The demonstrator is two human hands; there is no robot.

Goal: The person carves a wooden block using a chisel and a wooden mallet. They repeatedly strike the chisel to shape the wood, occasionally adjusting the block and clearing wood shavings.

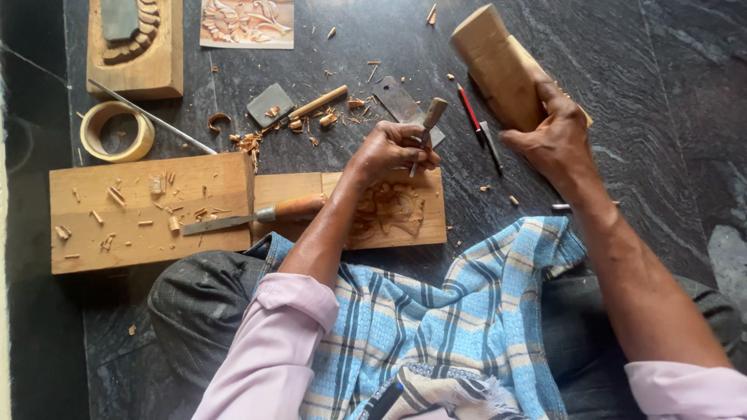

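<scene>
My left hand (389, 149) grips a small chisel (426, 128) with a wooden handle, its tip set on a carved wooden panel (424, 206) that lies on the dark stone floor. A floral relief (389, 210) is partly cut into that panel, partly hidden by my forearm. My right hand (554, 138) holds a thick wooden mallet (498, 66) raised above and to the right of the chisel. I sit cross-legged with a blue checked cloth (451, 311) over my lap.
A large wooden block (148, 214) lies at the left with a second chisel (257, 215) across it. Tape roll (117, 131), a carved block (136, 47), a pattern sheet (247, 23), a metal rod (152, 118), a red pencil (469, 109), loose tools and wood chips lie beyond.
</scene>
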